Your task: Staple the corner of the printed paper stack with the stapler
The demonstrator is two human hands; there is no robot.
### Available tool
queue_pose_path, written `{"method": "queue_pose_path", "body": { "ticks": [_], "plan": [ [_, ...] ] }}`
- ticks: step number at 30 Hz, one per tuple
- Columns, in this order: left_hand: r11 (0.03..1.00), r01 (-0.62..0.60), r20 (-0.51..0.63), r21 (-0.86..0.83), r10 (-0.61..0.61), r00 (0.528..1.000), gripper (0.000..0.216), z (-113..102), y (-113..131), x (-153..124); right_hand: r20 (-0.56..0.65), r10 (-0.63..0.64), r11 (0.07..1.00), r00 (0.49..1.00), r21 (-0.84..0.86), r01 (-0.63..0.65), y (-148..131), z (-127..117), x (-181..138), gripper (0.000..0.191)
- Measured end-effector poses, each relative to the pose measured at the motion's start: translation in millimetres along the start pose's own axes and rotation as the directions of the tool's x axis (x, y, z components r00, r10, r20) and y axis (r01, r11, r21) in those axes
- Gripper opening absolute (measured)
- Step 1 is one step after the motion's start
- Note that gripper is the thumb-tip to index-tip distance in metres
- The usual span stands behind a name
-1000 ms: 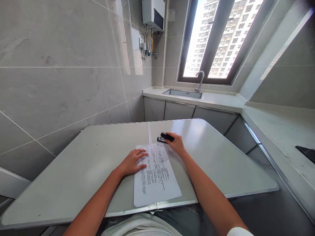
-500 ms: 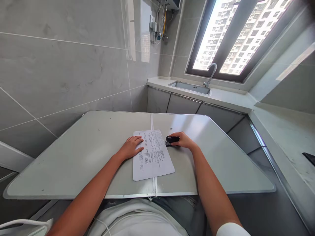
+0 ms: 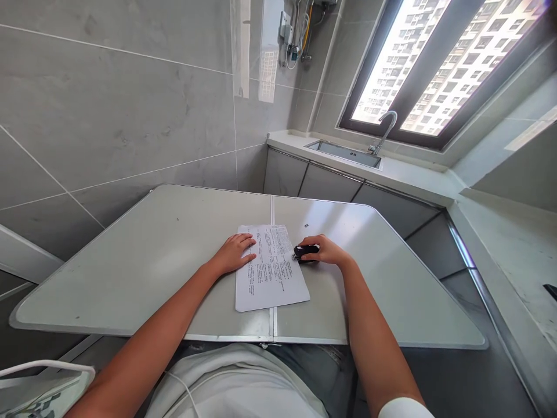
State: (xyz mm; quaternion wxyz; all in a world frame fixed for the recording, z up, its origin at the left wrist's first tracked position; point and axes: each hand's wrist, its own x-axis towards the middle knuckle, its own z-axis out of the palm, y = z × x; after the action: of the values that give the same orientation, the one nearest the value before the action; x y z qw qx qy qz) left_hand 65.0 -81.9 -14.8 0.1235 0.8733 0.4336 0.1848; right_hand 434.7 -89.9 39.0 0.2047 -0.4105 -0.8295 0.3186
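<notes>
Printed paper sheets [image 3: 270, 284] lie on the folding table, across its middle seam. My left hand [image 3: 236, 252] rests flat on the left edge of the paper, fingers spread. Wrapped round a black stapler [image 3: 307, 251] is my right hand [image 3: 326, 249], at the paper's right edge. The stapler's front end meets that edge, and its jaws look pressed close together. My fingers hide part of its body. How many sheets lie in the stack I cannot tell.
Small dark bits [image 3: 306, 225] lie on the table [image 3: 174, 261] beyond the stapler. A counter with a sink [image 3: 343, 152] and faucet [image 3: 385, 132] runs along the back under a window. A dark object [image 3: 552, 290] sits on the right counter.
The stapler's jaws, apart before, are now closer together at the paper's edge. My left hand stays on the paper. The whole view has shifted and tilted slightly.
</notes>
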Motion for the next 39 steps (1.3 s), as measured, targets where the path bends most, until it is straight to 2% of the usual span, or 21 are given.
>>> {"method": "queue_pose_path", "body": {
  "ticks": [3,6,11,15,22,28,34,39],
  "plan": [
    [1.0,-0.008,-0.012,0.0,0.008,1.0,0.045,0,2,0,0.0,-0.046,0.998,0.999,-0.036,0.046,-8,7,5,0.04],
    [0.997,-0.069,-0.02,-0.02,0.069,0.997,0.043,0,11,0,-0.002,-0.094,0.994,0.996,-0.05,0.094,-15,16,12,0.04],
    [0.964,-0.23,0.121,-0.136,0.247,0.961,0.046,0,35,-1,-0.014,-0.117,0.99,0.993,-0.086,0.116,-20,25,17,0.038],
    [0.948,-0.26,0.18,-0.184,0.293,0.939,0.05,0,41,-1,-0.03,-0.12,0.988,0.992,-0.1,0.117,-20,25,17,0.038],
    [0.911,-0.367,0.146,-0.187,0.396,0.907,0.055,-1,42,-3,-0.043,-0.15,0.986,0.988,-0.083,0.147,-23,26,18,0.034],
    [0.911,-0.358,0.168,-0.205,0.393,0.904,0.06,-2,46,-4,-0.06,-0.135,0.988,0.989,-0.086,0.13,-26,32,21,0.032],
    [0.929,-0.327,0.245,-0.172,0.362,0.9,0.059,-3,46,-5,-0.084,-0.149,0.987,0.985,-0.08,0.143,-27,35,22,0.031],
    [0.894,-0.369,0.24,-0.255,0.428,0.871,0.059,-7,45,-5,-0.101,-0.143,0.989,0.985,-0.058,0.138,-24,37,22,0.039]
  ]
}}
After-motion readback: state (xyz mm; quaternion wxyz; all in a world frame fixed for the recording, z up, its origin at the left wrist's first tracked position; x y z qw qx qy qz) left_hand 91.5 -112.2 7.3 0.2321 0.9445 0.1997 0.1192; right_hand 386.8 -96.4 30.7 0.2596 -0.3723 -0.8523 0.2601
